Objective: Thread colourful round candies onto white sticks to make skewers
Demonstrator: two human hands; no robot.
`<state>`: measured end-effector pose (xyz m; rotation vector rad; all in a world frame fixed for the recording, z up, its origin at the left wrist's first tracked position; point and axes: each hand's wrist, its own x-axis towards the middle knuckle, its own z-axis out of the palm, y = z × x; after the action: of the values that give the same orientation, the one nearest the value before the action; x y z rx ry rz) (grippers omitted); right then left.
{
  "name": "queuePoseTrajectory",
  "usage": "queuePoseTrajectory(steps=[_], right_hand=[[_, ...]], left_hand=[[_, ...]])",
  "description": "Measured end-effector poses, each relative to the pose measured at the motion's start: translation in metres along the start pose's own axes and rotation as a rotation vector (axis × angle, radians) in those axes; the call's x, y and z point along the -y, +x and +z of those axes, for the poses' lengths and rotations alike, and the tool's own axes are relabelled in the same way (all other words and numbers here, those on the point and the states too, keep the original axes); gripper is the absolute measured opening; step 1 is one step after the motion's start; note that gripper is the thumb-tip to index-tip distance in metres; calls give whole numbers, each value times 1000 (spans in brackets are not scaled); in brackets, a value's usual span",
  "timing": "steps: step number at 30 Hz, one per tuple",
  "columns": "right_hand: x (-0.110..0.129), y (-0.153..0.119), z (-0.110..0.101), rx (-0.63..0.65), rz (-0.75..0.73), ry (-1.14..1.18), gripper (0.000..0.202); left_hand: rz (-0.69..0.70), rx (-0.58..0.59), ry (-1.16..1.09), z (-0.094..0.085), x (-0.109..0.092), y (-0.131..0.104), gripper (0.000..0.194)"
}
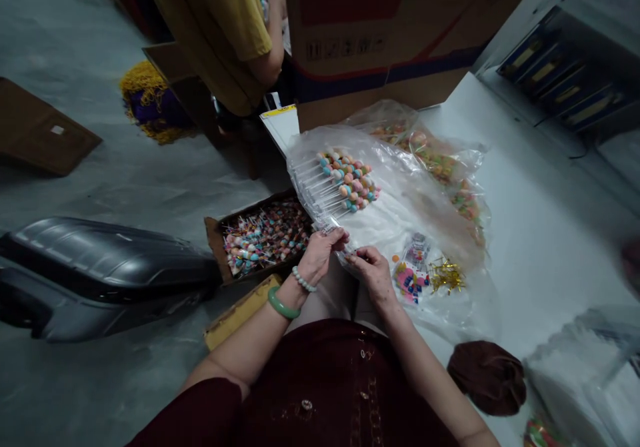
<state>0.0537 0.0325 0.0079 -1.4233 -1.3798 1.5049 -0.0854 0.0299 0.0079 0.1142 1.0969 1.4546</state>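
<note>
Both hands hold a small clear plastic wrapper (341,255) between them, near the table's edge. My left hand (323,250), with a beaded bracelet and a green bangle at its wrist, pinches the wrapper's upper left end. Fingers closed, my right hand (371,267) grips its lower right end. Just beyond lie pastel candy skewers (353,180) with white sticks on a clear plastic sheet (395,214). Right of my right hand are pink and blue labels (411,280), small printed packets (417,248) and gold twist ties (447,275).
A box of wrapped candy sticks (265,237) stands left of the table. Behind it are a black suitcase (110,267) and a person in yellow (215,27). Bagged candies (440,164), a large carton (350,47) and a brown cloth (487,377) surround the sheet.
</note>
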Motion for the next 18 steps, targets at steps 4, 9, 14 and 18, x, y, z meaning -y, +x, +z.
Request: queuePoseTrajectory(steps=[4, 9, 14, 18], right_hand=[[8, 6, 20, 73, 14, 37, 27], [14, 11, 30, 70, 35, -3, 33], [15, 14, 37, 100, 40, 19, 31], [25, 16, 51, 138, 87, 97, 24]], left_hand=[[-62, -2, -131, -5, -11, 5, 32], [-28, 43, -16, -31, -45, 17, 35], [-1, 91, 185, -52, -66, 21, 32], [119, -6, 106, -47, -65, 20, 30]])
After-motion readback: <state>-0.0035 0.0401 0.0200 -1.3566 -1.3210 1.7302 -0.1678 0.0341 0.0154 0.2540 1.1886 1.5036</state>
